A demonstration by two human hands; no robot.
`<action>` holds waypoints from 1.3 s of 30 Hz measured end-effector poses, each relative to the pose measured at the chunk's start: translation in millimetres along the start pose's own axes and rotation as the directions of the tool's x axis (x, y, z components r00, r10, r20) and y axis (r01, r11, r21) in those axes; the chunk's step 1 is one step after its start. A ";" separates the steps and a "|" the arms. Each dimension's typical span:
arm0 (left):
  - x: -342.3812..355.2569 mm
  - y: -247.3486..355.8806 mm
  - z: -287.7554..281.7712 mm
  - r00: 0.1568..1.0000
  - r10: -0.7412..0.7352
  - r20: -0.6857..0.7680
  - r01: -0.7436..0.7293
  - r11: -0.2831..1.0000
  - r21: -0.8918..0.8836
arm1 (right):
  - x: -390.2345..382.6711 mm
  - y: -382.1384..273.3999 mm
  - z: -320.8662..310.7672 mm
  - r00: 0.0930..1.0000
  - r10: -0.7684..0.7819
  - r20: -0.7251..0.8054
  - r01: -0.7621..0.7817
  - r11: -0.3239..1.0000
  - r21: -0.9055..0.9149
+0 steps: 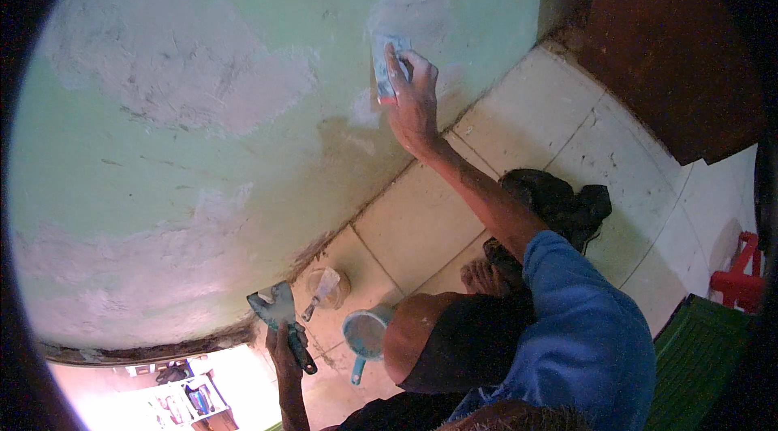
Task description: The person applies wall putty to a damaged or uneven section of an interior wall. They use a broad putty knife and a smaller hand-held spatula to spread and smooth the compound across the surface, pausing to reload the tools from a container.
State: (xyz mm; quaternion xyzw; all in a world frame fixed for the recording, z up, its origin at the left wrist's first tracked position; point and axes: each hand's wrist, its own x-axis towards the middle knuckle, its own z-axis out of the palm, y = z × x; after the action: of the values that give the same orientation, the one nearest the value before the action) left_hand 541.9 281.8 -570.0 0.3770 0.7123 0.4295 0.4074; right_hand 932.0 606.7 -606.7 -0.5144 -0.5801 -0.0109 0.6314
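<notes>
My right hand (413, 102) reaches up to the wall (203, 163), fingers closed on a flat putty spreader (384, 78) with a reddish edge. Its blade lies against the surface, beside a pale smear of filler (413, 13). Lower down on the left, my left hand (285, 350) grips the dark handle of a putty knife (275, 305). That wide blade carries whitish paste and is near the foot of the wall. Close by on the floor are a small round tub (336, 291) with a small scraper (322, 291) across it, and a light blue dipper (366, 332) holding greyish contents.
Cream tiles (421, 220) meet the wall along a dirty edge. A dark cloth or bag (559, 200) lies beyond my bent leg. To the right are a brown panel (673, 50), a red plastic object (737, 273) and a green ribbed surface (697, 358). A lit shelf (194, 398) shows lower left.
</notes>
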 end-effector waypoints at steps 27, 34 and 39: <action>-0.6 0.4 -0.1 1.000 -0.026 0.004 0.026 1.000 -0.004 | 36.2 87.4 -54.4 0.920 -0.365 0.145 0.393 0.851 -0.349; 2.4 -4.7 -2.8 1.000 0.026 0.001 -0.026 1.000 0.011 | 26.5 100.0 -74.1 0.954 -0.289 0.082 0.301 0.916 -0.264; 2.1 -5.8 -4.4 1.000 -0.023 -0.021 0.023 1.000 0.004 | 58.3 78.1 -52.2 0.975 -0.095 -0.200 0.057 0.980 -0.190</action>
State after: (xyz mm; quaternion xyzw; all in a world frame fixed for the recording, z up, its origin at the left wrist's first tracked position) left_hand 536.0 280.3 -574.5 0.3651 0.7218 0.4271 0.4041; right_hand 1036.4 642.8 -602.5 -0.5436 -0.5269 -0.1421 0.6377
